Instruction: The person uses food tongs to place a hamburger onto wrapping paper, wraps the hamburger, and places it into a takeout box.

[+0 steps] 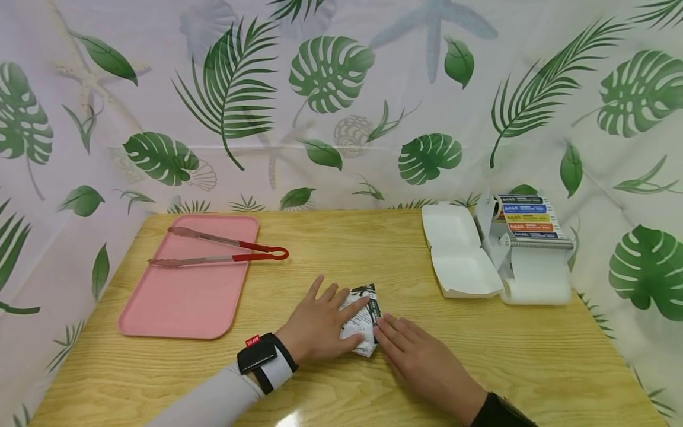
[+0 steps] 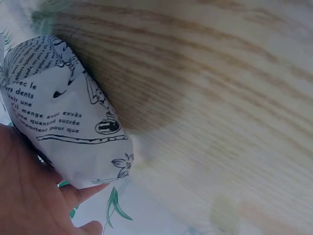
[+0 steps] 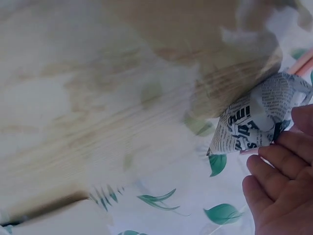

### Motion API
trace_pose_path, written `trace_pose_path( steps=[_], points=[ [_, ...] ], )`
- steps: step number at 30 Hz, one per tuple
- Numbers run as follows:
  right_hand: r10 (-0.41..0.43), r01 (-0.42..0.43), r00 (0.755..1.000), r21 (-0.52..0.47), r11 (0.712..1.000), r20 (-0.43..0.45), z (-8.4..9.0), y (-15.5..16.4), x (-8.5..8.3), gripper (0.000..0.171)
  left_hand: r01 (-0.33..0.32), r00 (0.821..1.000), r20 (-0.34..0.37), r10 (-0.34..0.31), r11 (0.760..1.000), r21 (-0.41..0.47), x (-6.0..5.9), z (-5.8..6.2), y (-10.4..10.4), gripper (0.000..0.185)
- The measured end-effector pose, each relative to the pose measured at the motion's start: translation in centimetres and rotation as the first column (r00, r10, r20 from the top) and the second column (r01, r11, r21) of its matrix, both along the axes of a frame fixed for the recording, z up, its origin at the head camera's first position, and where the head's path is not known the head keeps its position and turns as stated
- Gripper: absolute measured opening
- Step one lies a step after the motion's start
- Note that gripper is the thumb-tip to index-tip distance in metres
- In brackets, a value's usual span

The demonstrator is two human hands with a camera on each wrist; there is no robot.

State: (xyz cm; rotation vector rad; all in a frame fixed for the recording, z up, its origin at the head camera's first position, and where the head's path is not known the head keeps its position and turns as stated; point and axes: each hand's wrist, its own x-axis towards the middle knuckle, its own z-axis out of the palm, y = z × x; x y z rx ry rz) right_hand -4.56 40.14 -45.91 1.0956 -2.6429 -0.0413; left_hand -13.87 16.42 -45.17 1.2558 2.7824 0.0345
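Note:
A small parcel (image 1: 360, 325) wrapped in white paper with black newsprint-style lettering lies on the wooden table between the two hands. My left hand (image 1: 319, 328) spreads over its left side, index finger and thumb reaching across the paper. From the right, my right hand (image 1: 421, 359) meets the parcel's edge with its fingers straight. Up close in the left wrist view, the folded wrapper (image 2: 63, 122) stands up at an angle beside the hand. The right wrist view shows a pointed corner of the wrapper (image 3: 254, 115) by the extended fingers. What the paper encloses is hidden.
A pink tray (image 1: 184, 302) lies at the left, with red-handled tongs (image 1: 213, 260) across it, handle overhanging its right side. At the back right sit an opened white clamshell box (image 1: 461, 255) and a dispenser (image 1: 528, 219) with a white roll (image 1: 536, 292). Leaf-print cloth (image 1: 363, 172) surrounds the table.

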Motion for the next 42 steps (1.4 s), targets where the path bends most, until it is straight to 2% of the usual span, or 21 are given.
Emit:
trace_pose_path(
  steps=[4, 9, 13, 15, 17, 19, 21, 24, 30, 33, 35, 42],
  points=[
    [-0.003, 0.003, 1.0, 0.085, 0.996, -0.002, -0.1, -0.1, 0.5, 0.044, 0.003, 1.0, 0.017, -0.003, 1.0, 0.013, 0.1, -0.1, -0.1, 0.069],
    [-0.032, 0.026, 0.999, 0.151, 0.988, 0.039, -0.1, -0.3, 0.9, 0.051, 0.004, 1.0, 0.024, -0.004, 1.0, 0.025, 0.0, -0.3, -0.2, 0.069],
    [-0.098, 0.084, 0.987, 0.112, 0.99, 0.129, 0.4, 0.0, 0.7, 0.052, -0.001, 0.999, 0.034, -0.001, 0.999, 0.034, 0.0, -0.3, -0.4, 0.069],
    [-0.144, 0.135, 0.979, 0.065, 0.989, 0.143, 1.0, 1.0, -0.1, 0.053, -0.002, 0.999, 0.04, 0.0, 0.999, 0.042, 0.0, -0.2, -0.6, 0.068],
    [-0.198, 0.198, 0.975, 0.01, 0.98, 0.103, 1.5, 2.8, -1.3, 0.053, -0.004, 0.999, 0.047, 0.002, 0.999, 0.051, 0.0, -0.2, -0.9, 0.067],
    [-0.284, 0.287, 0.957, -0.045, 0.957, 0.056, 2.0, 5.0, -2.8, 0.049, -0.007, 0.999, 0.047, 0.005, 0.998, 0.059, -0.1, -0.4, -1.2, 0.067],
    [-0.373, 0.374, 0.928, -0.078, 0.924, 0.022, 2.5, 7.2, -4.1, 0.043, -0.012, 0.999, 0.047, 0.009, 0.998, 0.056, -0.1, -0.5, -1.5, 0.067],
    [-0.47, 0.47, 0.883, -0.09, 0.878, 0.02, 2.8, 9.9, -5.0, 0.031, -0.012, 0.998, 0.056, 0.009, 0.998, 0.055, 0.0, -0.6, -2.0, 0.067],
    [-0.516, 0.522, 0.851, -0.049, 0.851, 0.095, 2.4, 11.6, -5.3, 0.015, -0.003, 0.996, 0.087, -0.004, 0.997, 0.078, 0.3, -0.5, -2.7, 0.067],
    [-0.52, 0.526, 0.848, -0.046, 0.849, 0.1, 2.2, 11.5, -5.4, 0.012, -0.009, 0.996, 0.095, 0.001, 0.996, 0.083, 0.4, -0.6, -3.1, 0.067],
    [-0.511, 0.516, 0.855, -0.047, 0.855, 0.087, 2.1, 11.3, -5.2, 0.012, -0.011, 0.995, 0.098, 0.003, 0.997, 0.08, 0.4, -0.7, -3.3, 0.068],
    [-0.427, 0.429, 0.903, -0.075, 0.9, 0.033, 2.1, 9.0, -3.7, 0.017, -0.039, 0.991, 0.13, 0.024, 0.993, 0.11, 0.5, -1.0, -4.3, 0.068]
  ],
)
